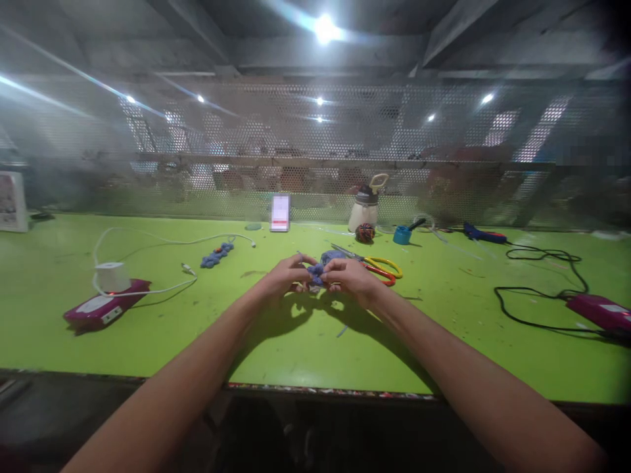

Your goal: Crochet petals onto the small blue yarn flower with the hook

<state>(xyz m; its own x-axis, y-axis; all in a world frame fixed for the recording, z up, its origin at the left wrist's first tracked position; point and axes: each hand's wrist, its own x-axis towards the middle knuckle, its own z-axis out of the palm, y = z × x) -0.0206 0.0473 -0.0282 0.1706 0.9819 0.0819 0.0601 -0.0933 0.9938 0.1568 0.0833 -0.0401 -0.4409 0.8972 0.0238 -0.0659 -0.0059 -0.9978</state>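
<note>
Over the middle of the table, a small blue-purple yarn piece, knotted or crocheted, is pinched between my two hands. My left hand grips its left side with bent fingers. On the other side, my right hand has thumb and fingertips closed on it. Just behind the hands lies a bundle of the same blue-purple yarn, partly covered. A pair of scissors with a red and a yellow handle rests beside my right hand. Farther left lies a finished-looking strip of blue yarn work with an orange spot.
A purple power strip with a white charger and cable stands left. At the back are a phone, a bottle, a dark yarn ball and a blue tape roll. A glue gun and another power strip lie right.
</note>
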